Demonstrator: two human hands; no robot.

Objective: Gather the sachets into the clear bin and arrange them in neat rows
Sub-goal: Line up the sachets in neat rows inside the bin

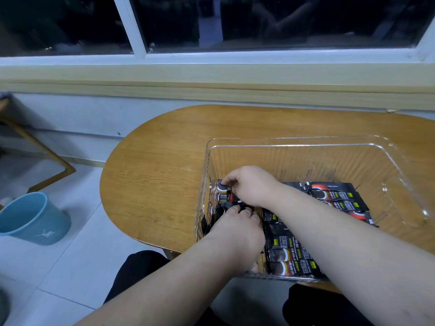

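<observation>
One clear bin point(294, 139) is sitting on the wooden counter point(153, 172): right hand point(249, 184) fingers pinching a black sachet point(222, 188), left hand point(235, 229) fingers gripping others, two forearms point(329, 222) hiding sachet rows point(336, 198); one blue bucket point(33, 217) nearby.

My bench point(153, 180) is a wooden top with a rounded left end. It fills the middle of the frame and runs off the right edge, its far side close under the window ledge. Directly on it stands the clear bin point(294, 139), at centre right, its near wall at the bench's near edge. Wood grain shows left of the bin and beyond it.
</observation>
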